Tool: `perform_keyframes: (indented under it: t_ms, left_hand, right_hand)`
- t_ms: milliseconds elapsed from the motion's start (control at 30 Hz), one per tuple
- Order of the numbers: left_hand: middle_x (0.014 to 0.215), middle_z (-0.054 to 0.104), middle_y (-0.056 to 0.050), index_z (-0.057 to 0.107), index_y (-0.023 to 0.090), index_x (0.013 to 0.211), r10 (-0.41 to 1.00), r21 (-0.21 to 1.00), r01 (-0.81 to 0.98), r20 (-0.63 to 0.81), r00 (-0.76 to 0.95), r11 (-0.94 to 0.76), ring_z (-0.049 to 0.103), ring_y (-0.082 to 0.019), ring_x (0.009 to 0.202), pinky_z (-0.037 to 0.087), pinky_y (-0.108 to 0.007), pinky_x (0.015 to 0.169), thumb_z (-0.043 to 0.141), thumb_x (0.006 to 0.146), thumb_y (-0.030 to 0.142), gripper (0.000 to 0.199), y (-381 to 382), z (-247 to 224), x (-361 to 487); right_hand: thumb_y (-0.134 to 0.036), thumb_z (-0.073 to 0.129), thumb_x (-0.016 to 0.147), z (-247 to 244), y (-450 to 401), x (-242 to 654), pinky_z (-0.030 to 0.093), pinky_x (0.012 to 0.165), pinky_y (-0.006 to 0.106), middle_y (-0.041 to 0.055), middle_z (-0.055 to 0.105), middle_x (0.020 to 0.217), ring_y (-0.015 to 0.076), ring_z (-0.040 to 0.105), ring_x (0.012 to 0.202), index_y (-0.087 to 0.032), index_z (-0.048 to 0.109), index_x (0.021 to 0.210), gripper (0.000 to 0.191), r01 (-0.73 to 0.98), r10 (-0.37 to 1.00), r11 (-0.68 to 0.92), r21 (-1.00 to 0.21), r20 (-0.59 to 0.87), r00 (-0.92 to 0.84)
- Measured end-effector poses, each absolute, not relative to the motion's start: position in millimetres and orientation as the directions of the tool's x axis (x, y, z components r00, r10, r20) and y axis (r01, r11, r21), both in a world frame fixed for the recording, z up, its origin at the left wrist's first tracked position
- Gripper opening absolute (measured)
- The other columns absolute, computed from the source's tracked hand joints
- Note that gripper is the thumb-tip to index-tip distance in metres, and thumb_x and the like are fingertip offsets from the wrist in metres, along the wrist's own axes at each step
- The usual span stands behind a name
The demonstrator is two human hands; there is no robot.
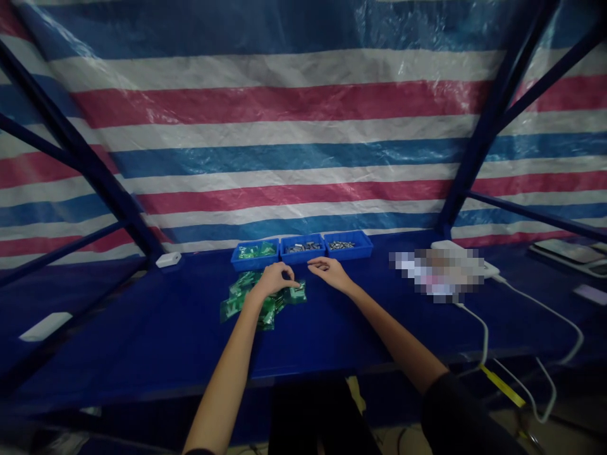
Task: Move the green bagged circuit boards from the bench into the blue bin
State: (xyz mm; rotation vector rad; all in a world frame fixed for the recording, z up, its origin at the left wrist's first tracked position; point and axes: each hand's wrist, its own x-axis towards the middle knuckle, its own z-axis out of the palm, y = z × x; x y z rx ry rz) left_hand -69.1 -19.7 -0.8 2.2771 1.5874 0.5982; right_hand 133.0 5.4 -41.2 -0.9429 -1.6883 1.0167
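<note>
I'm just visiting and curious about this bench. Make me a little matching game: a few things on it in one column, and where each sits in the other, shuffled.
Things:
1. left hand
2. leftmost blue tray
3. pile of green packets
4. white cables

Places or states:
A. hang over the bench's front edge at right
B. lies on the blue bench under the left wrist
C. holds green packets
D. rests over the pile, fingers curled

Pairs: 1-D, 2-C, 3-B, 4-A

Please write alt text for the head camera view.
A person's left hand rests on a pile of green packets on a blue table, right hand beside it, before three blue trays.
</note>
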Motion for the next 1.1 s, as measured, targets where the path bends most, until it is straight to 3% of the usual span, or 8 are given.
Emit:
perform_keyframes:
  t_ms: [100,233,433,567,700,833,933,1100]
  left_hand:
    - [0.067,0.062,-0.002,0.063,0.018,0.067,0.932,0.619,0.697,0.236,0.276,-0.363,0.055,-0.016,0.065,0.041,-0.027,0.064,0.062,0.066,0.055,0.037,-17.2,-0.6,-64.8]
    - [0.069,0.064,-0.002,0.065,0.018,0.072,0.930,0.631,0.683,0.233,0.285,-0.368,0.055,-0.015,0.063,0.040,-0.025,0.059,0.066,0.062,0.052,0.036,-16.5,-3.9,-62.7]
    - [0.075,0.068,-0.003,0.068,0.020,0.076,0.930,0.564,0.742,0.271,0.249,-0.363,0.056,-0.016,0.065,0.040,-0.027,0.061,0.061,0.069,0.052,0.034,-16.3,-6.6,-62.7]
    - [0.076,0.068,-0.003,0.069,0.019,0.078,0.939,0.624,0.702,0.259,0.228,-0.342,0.055,-0.015,0.064,0.040,-0.026,0.061,0.055,0.074,0.053,0.038,-18.8,-5.0,-58.5]
    - [0.069,0.064,-0.002,0.067,0.017,0.083,0.940,0.709,0.625,0.180,0.290,-0.328,0.053,-0.014,0.061,0.038,-0.024,0.056,0.059,0.070,0.053,0.039,-20.3,-4.3,-55.5]
    - [0.063,0.059,0.000,0.062,0.015,0.077,0.937,0.750,0.562,0.255,0.240,-0.348,0.051,-0.013,0.058,0.038,-0.024,0.056,0.064,0.067,0.050,0.036,-18.1,-5.3,-52.4]
    - [0.071,0.062,-0.001,0.060,0.015,0.082,0.941,0.843,0.417,0.292,0.172,-0.338,0.055,-0.013,0.063,0.042,-0.025,0.061,0.064,0.069,0.046,0.034,-15.7,-7.8,-46.4]
    - [0.074,0.064,-0.001,0.057,0.016,0.080,0.921,0.886,0.253,0.376,0.099,-0.389,0.060,-0.015,0.070,0.045,-0.027,0.068,0.066,0.069,0.039,0.027,-14.9,-12.7,-34.7]
  right_hand:
    - [-0.040,0.066,0.070,-43.8,2.5,131.5,0.050,0.066,0.027,0.0062,0.069,0.082,0.0135,0.063,0.069,-0.014,0.063,0.106,0.045,0.092,0.897,0.300,-0.950,0.248,-0.365]
    - [-0.042,0.076,0.057,-46.2,-3.8,131.5,0.050,0.071,0.029,0.0060,0.067,0.088,0.0161,0.062,0.078,-0.016,0.061,0.111,0.062,0.220,0.819,0.423,-0.879,0.267,-0.507]
    - [-0.046,0.075,0.057,-43.3,-12.5,131.2,0.046,0.071,0.029,0.0049,0.061,0.092,0.0165,0.057,0.081,-0.021,0.068,0.094,0.045,0.480,0.784,0.581,-0.657,0.295,-0.546]
    - [-0.037,0.074,0.061,-48.2,-8.8,131.1,0.045,0.065,0.026,0.0002,0.060,0.077,0.0132,0.056,0.071,-0.018,0.062,0.093,0.040,0.371,0.791,0.532,-0.761,0.289,-0.540]
    - [-0.032,0.073,0.060,-49.7,0.1,130.6,0.043,0.055,0.023,-0.0057,0.054,0.065,0.0091,0.052,0.055,-0.017,0.055,0.097,0.044,0.178,0.874,0.391,-0.903,0.304,-0.379]
    - [-0.034,0.073,0.058,-38.9,2.5,127.5,0.046,0.059,0.024,-0.0028,0.058,0.069,0.0099,0.055,0.058,-0.017,0.057,0.097,0.045,-0.032,0.930,0.309,-0.951,0.309,-0.198]
    - [-0.035,0.072,0.060,-32.0,0.4,124.1,0.049,0.068,0.027,0.0019,0.065,0.080,0.0129,0.061,0.069,-0.017,0.060,0.099,0.044,-0.144,0.934,0.281,-0.949,0.305,-0.188]
    - [-0.032,0.068,0.064,-28.6,-4.0,125.1,0.049,0.069,0.030,0.0057,0.069,0.086,0.0185,0.064,0.077,-0.017,0.066,0.087,0.027,-0.048,0.903,0.412,-0.910,0.415,-0.115]
